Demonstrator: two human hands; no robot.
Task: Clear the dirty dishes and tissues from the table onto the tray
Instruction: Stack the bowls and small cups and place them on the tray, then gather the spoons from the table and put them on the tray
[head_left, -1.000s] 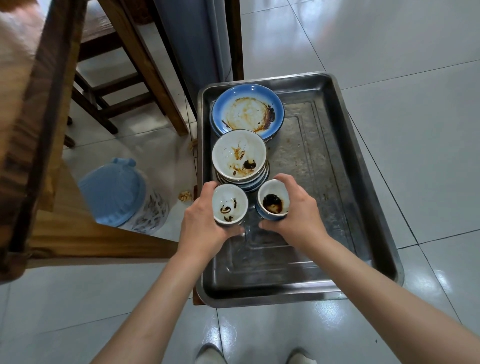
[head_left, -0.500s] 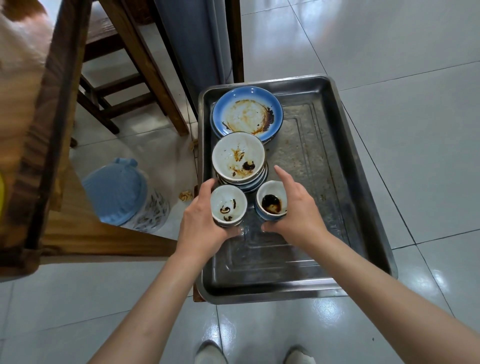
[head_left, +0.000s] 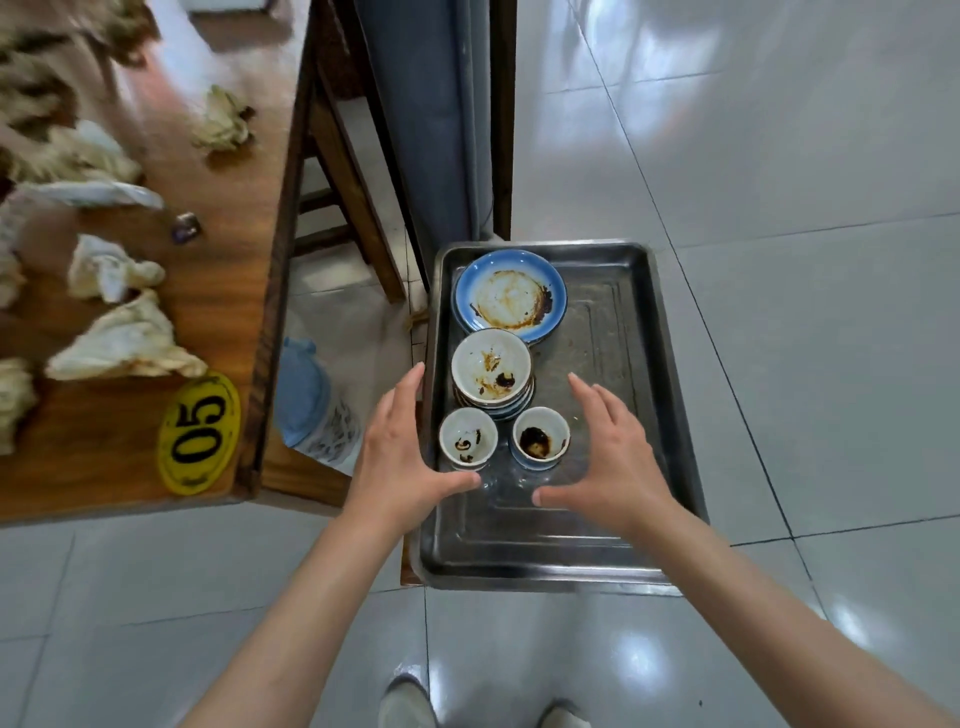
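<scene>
A metal tray (head_left: 623, 415) holds a dirty blue plate (head_left: 510, 296), a stack of white bowls (head_left: 491, 373) and two small stained cups side by side, the left cup (head_left: 468, 439) and the right cup (head_left: 540, 438). My left hand (head_left: 400, 457) hovers just left of the left cup with fingers spread, holding nothing. On the other side, my right hand (head_left: 613, 457) is spread the same way and empty, apart from the right cup. Several crumpled tissues (head_left: 124, 338) lie on the wooden table (head_left: 218, 249) at the left.
A yellow oval sign marked 05 (head_left: 200, 434) sits at the table's near corner. A blue-lidded bin (head_left: 311, 405) stands on the floor between table and tray. A wooden chair (head_left: 343, 171) stands behind it. Grey tiled floor (head_left: 805, 208) lies to the right.
Both hands have let go of the two small cups, which now stand on the tray, and have drawn apart. The view has swung left, bringing the table and tissues in.
</scene>
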